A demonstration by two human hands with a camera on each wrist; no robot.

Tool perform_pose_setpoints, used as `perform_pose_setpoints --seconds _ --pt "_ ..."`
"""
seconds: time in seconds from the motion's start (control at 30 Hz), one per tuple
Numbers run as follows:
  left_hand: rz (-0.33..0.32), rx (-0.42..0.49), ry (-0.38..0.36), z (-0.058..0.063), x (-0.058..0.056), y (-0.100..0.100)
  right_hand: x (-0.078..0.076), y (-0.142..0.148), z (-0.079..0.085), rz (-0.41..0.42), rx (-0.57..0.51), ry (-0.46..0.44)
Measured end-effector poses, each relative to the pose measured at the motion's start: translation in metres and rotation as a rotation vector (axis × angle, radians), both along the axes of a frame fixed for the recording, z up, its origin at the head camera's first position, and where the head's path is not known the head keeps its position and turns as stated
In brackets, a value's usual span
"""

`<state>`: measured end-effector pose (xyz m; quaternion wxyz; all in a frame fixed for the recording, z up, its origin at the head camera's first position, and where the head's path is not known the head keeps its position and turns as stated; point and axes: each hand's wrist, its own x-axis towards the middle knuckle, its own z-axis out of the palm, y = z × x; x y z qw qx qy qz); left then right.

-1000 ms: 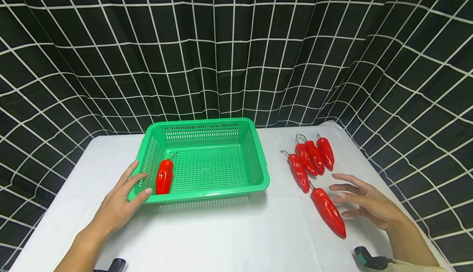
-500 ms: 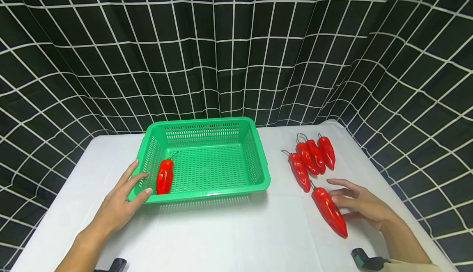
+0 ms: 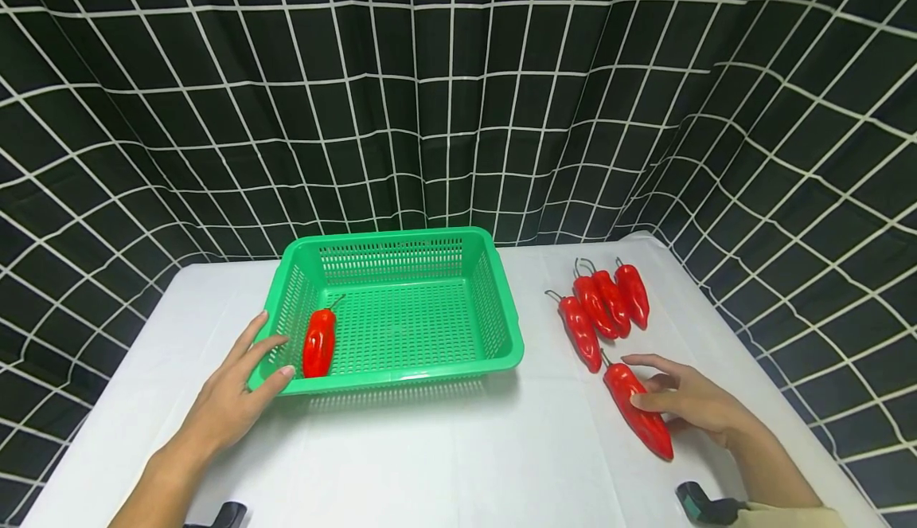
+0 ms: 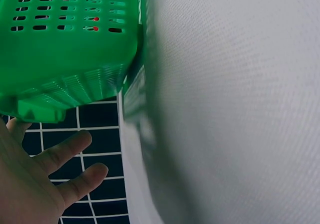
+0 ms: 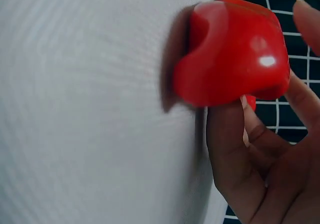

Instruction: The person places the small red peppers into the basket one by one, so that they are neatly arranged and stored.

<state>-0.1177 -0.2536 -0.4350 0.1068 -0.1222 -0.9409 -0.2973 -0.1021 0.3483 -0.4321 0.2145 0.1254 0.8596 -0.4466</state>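
Observation:
My left hand lies at the left end of a green plastic basket, fingers spread over its rim. One red pepper with a thin stem lies inside the basket by the left wall. In the left wrist view, the fingers are apart below the basket's corner. On the right, my right hand reaches around the nearest red pepper, which rests on the table. The right wrist view shows fingers against the side of this pepper, while the thumb stands off it at the upper right.
Several more red peppers lie behind the right hand, among them a leftmost pepper and a far-right pepper. A white cloth covers the table. A black curtain with white grid lines hangs around the back and sides.
My right hand has moved left onto the nearest pepper, its thumb now over it. The left hand, the basket and the peppers have stayed put.

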Motion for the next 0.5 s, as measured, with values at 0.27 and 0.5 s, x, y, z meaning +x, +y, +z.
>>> perform_pose_setpoints --seconds 0.27,0.5 --pt "-0.004 0.006 0.001 -0.0006 -0.0004 -0.0003 -0.0012 -0.0029 -0.0044 -0.005 0.061 0.001" --pt "0.002 0.007 0.005 -0.0005 -0.0005 0.0008 -0.003 -0.0024 -0.0041 -0.004 0.061 -0.014"
